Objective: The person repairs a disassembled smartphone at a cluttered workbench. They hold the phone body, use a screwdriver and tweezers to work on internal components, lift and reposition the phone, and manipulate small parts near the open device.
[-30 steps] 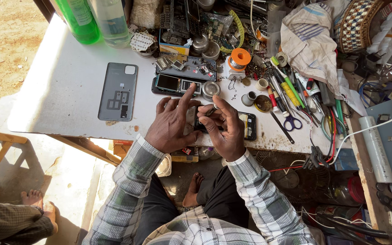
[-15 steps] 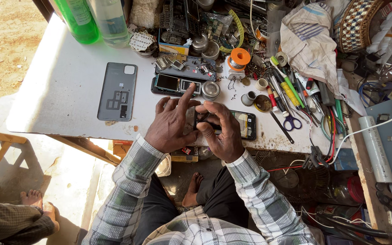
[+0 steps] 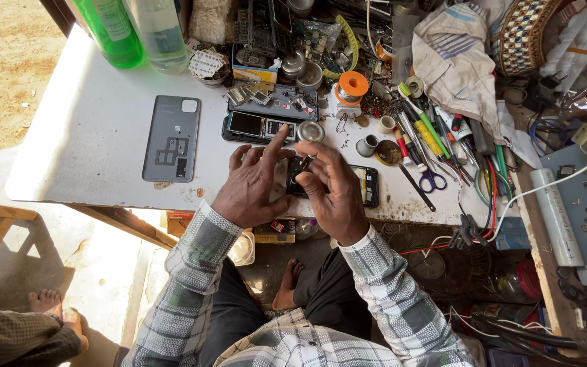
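Working: both hands meet over a black phone [image 3: 368, 185] lying open at mid-frame on the white table [image 3: 90, 136].
Left hand [image 3: 256, 183]: spread flat, palm down, fingers loosely splayed, index finger stretched toward the upper centre; it presses on the phone's left end and grips nothing that shows.
Right hand [image 3: 334, 194]: curled, thumb and fingertips pinched on a small dark part [image 3: 305, 163] above the phone.
Change: against the frames a second and half a second ago, the right hand's fingers have drawn closer together around the part and nearer the left hand; the left hand has hardly shifted.
Meaning: the work looks to have gone from steadying to a fine pinch on the part, though what the part is cannot be told.
Just beyond: a second opened phone [image 3: 256, 124] and a round metal tin [image 3: 311, 130], above the hands.
Left of frame: a grey back cover [image 3: 171, 138], well apart.
Right of hands: scissors [image 3: 429, 180], pens, wires.
Upper left: a green bottle [image 3: 107, 30].
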